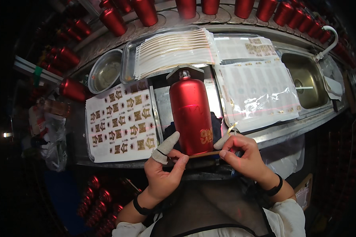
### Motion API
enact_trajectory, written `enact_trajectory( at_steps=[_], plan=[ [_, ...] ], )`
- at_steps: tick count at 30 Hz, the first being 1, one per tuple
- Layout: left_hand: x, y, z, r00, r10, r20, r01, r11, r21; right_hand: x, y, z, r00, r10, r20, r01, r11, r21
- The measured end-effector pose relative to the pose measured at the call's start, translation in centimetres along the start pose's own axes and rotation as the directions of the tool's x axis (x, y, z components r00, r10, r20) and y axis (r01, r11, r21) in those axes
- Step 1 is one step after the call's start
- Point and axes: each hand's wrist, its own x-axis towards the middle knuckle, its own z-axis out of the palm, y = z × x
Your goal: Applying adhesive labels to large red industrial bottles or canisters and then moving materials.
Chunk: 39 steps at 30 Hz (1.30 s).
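A glossy red bottle [189, 114] lies in front of me, its neck pointing away and its base toward me. Gold lettering [206, 136] shows at the right of its lower end. A thin gold-brown strip [203, 154] runs along the base edge. My left hand [162, 175] pinches the strip's left end, with a cloth-covered finger stretched along the bottle's side. At the right end my right hand [245, 158] pinches the strip between thumb and fingers; its covered fingertip is by the bottle. A small pale-gold scrap [232, 127] sits just above that fingertip.
A tray with a gold-brown decal sheet [120, 122] lies left. Stacked decal sheets [178, 49] and film-covered sheets [257, 91] lie behind and right. A metal bowl [105, 71] stands back left, a sink [304, 85] right. Red bottles [144, 12] line the far edge.
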Motion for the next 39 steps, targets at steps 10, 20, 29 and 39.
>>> enact_trajectory(
  at_steps=[10, 20, 29, 39],
  plan=[
    [0.3, -3.9, -0.8, 1.0, -0.021, -0.017, 0.019, 0.996, -0.092, -0.2, 1.1, 0.2, 0.999, 0.049, -0.011, -0.048, 0.997, 0.067],
    [1.2, -3.8, 0.4, 0.986, 0.026, 0.165, -0.017, 0.998, -0.057, 0.0, 1.4, 0.3, 0.995, 0.094, -0.036, -0.09, 0.99, 0.109],
    [0.9, -4.0, 0.8, 0.997, 0.057, 0.052, -0.056, 0.998, -0.025, 0.2, 2.0, 0.7, 0.998, 0.049, -0.037, -0.047, 0.997, 0.056],
    [0.5, -3.4, 0.7, 0.984, 0.144, 0.108, -0.169, 0.946, 0.276, 0.9, 1.5, 2.5, 0.989, -0.111, -0.102, 0.081, 0.963, -0.256]
  ],
)
